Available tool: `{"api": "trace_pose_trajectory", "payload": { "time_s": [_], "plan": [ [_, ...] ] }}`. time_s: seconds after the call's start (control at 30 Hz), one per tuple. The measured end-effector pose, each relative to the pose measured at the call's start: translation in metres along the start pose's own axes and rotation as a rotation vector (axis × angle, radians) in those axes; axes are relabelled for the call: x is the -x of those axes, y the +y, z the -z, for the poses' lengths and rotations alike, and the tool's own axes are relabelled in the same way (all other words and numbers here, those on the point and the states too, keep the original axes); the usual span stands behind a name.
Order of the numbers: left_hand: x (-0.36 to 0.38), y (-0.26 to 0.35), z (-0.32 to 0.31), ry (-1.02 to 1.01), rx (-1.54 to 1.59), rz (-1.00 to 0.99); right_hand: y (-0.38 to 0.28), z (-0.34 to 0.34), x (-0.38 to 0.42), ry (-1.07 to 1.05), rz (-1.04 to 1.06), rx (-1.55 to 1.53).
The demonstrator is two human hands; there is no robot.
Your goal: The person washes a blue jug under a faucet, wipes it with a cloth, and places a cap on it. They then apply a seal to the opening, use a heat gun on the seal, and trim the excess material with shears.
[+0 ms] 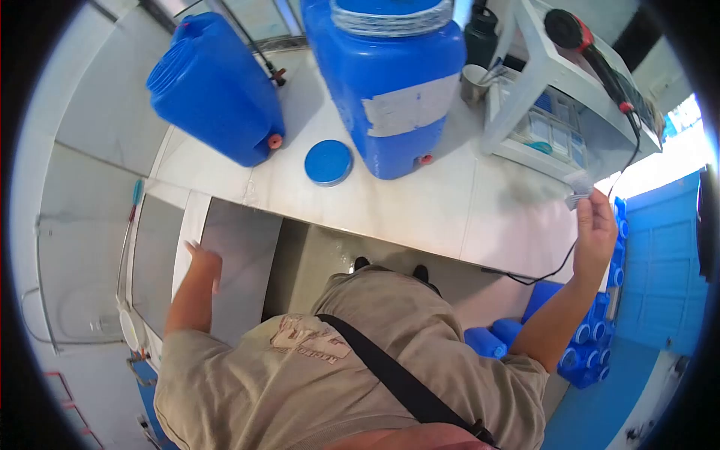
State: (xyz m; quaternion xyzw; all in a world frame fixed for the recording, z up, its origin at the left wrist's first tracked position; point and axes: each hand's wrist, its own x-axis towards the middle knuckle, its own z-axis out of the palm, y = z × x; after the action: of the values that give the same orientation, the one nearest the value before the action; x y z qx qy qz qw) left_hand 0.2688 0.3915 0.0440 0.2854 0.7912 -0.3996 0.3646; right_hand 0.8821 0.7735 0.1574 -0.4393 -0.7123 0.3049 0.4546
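Note:
My right hand (596, 229) is raised at the right end of the white tiled counter (517, 214). Its thumb and fingers pinch a small whitish printed sheet (579, 187); the print is too small to read. Off the left end of the counter, by the grey cabinet panel (236, 244), my left hand (204, 262) holds nothing and its fingers are apart. Between the hands, a big blue jug (405, 82) with a pale label and a small red spout stands on the counter. A round blue lid (328, 163) lies flat beside it.
Another blue jug (217, 97) stands at the left. On the right, a white rack (525, 86) holds clear drawers (551, 124), with a black and red heat gun (589, 52) on top. Its black cord (555, 274) hangs past the counter edge. Several blue containers (589, 337) sit below right.

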Motion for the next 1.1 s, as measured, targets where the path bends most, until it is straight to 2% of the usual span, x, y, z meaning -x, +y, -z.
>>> {"api": "trace_pose_trajectory", "payload": {
  "time_s": [0.03, 0.07, 0.13, 0.17, 0.2, 0.23, 0.27, 0.3, 0.33, 0.4, 0.43, 0.47, 0.5, 0.53, 0.57, 0.6, 0.63, 0.67, 0.7, 0.73, 0.77, 0.8, 0.9, 0.93, 0.97, 1.0, 1.03, 1.07, 1.1],
  "plan": [
    [-0.056, -0.022, -0.039, -0.104, -0.173, -0.181, -0.001, 0.007, 0.001, 0.008, 0.013, -0.176],
    [-0.038, -0.003, -0.019, -0.097, -0.194, -0.193, 0.003, 0.005, -0.002, 0.027, 0.004, -0.162],
    [0.02, 0.046, -0.007, 0.009, 1.381, -0.327, 0.027, -0.02, -0.008, -0.134, 0.16, -0.943],
    [0.033, 0.068, 0.005, 0.206, 1.136, -0.478, 0.057, -0.043, -0.013, -0.182, 0.136, -0.755],
    [0.038, 0.089, 0.023, 0.395, 0.883, -0.62, 0.103, -0.07, -0.012, -0.157, -0.104, -0.425],
    [0.039, 0.108, 0.037, 0.536, 0.688, -0.728, 0.07, -0.099, -0.015, -0.476, -0.092, 0.214],
    [0.041, 0.127, 0.047, 0.672, 0.487, -0.827, 0.061, -0.118, -0.004, -0.492, 0.037, 0.545],
    [0.062, 0.149, 0.062, 0.568, 0.642, -0.937, 0.058, -0.135, 0.003, -0.492, 0.178, 0.871],
    [0.086, 0.174, 0.079, 0.466, 0.803, -1.045, 0.056, -0.146, 0.003, -0.492, 0.192, 0.876],
    [0.107, 0.218, 0.096, 0.407, 0.96, -1.288, 0.052, -0.163, 0.023, -0.506, -0.228, -0.146],
    [0.12, 0.24, 0.101, 0.294, 1.107, -1.341, 0.041, -0.174, 0.031, -0.523, -0.231, -0.15],
    [0.132, 0.259, 0.108, 0.185, 1.249, -1.394, 0.026, -0.185, 0.036, -0.553, -0.308, -0.502],
    [0.142, 0.275, 0.113, 0.191, 1.258, -1.384, 0.014, -0.193, 0.042, -0.572, -0.387, -0.854],
    [0.151, 0.289, 0.12, -0.037, 1.494, -1.329, 0.007, -0.198, 0.046, -0.583, -0.383, -0.857],
    [0.157, 0.296, 0.124, -0.278, 1.717, -1.251, 0.001, -0.202, 0.05, -0.627, -0.292, -0.81],
    [0.163, 0.298, 0.128, -0.272, 1.721, -1.248, -0.004, -0.203, 0.055, -0.666, -0.202, -0.763],
    [0.167, 0.3, 0.131, -0.174, 1.76, -1.281, -0.012, -0.2, 0.057, -0.669, -0.199, -0.765],
    [0.169, 0.301, 0.135, -0.076, 1.791, -1.313, -0.022, -0.196, 0.058, -0.512, -0.279, -0.79],
    [0.165, 0.303, 0.135, -0.077, 1.784, -1.314, -0.027, -0.192, 0.058, -0.349, -0.359, -0.811],
    [0.16, 0.306, 0.135, 0.025, 1.72, -1.329, -0.022, -0.189, 0.058, -0.339, -0.363, -0.812],
    [0.158, 0.31, 0.135, 0.124, 1.653, -1.346, -0.015, -0.184, 0.054, -0.416, -0.363, -0.758],
    [0.158, 0.315, 0.135, 0.114, 1.64, -1.353, -0.008, -0.181, 0.051, -0.489, -0.365, -0.701],
    [0.167, 0.328, 0.138, 0.182, 1.532, -1.346, -0.001, -0.179, 0.04, -0.344, -0.379, -0.591],
    [0.163, 0.329, 0.139, 0.185, 1.551, -1.434, 0.001, -0.174, 0.04, -0.335, -0.377, -0.589],
    [0.161, 0.328, 0.141, 0.19, 1.571, -1.52, 0.001, -0.167, 0.039, -0.318, -0.218, -0.475],
    [0.16, 0.326, 0.143, 0.194, 1.569, -1.523, 0.001, -0.161, 0.038, -0.303, -0.059, -0.361],
    [0.161, 0.323, 0.147, 0.313, 1.496, -1.646, 0.002, -0.152, 0.04, -0.305, -0.054, -0.364],
    [0.162, 0.319, 0.151, 0.433, 1.413, -1.763, 0.005, -0.14, 0.044, -0.549, 0.02, -0.402],
    [0.163, 0.312, 0.157, 0.438, 1.411, -1.761, 0.007, -0.135, 0.046, -0.792, 0.095, -0.436]
  ]
}}
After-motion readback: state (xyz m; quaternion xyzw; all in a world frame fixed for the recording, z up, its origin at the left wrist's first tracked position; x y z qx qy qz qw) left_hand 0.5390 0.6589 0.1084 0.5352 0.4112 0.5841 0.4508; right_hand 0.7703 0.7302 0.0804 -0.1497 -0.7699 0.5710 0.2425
